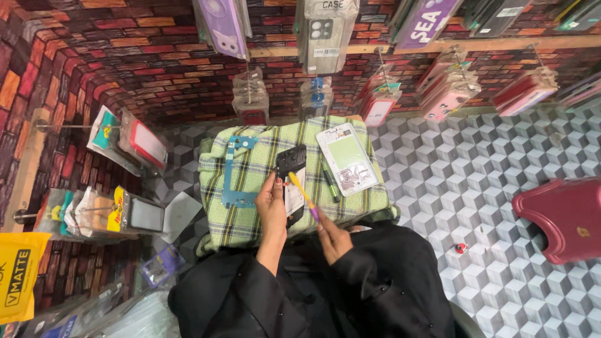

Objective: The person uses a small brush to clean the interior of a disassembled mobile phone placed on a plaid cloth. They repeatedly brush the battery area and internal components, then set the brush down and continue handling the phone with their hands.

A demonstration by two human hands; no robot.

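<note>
Black phone body [290,164] lies on green plaid cloth [244,219], left hand [272,203] w/ fingers pinched on its lower edge; right hand [330,236] clamped on yellow-purple pry tool [304,196]; phone prob. light, stiff, fragile; grip by edges.

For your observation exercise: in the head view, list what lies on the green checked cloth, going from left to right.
Blue circuit frame → black opened phone steadied by the left hand → dark pen → white phone back panel.
</note>
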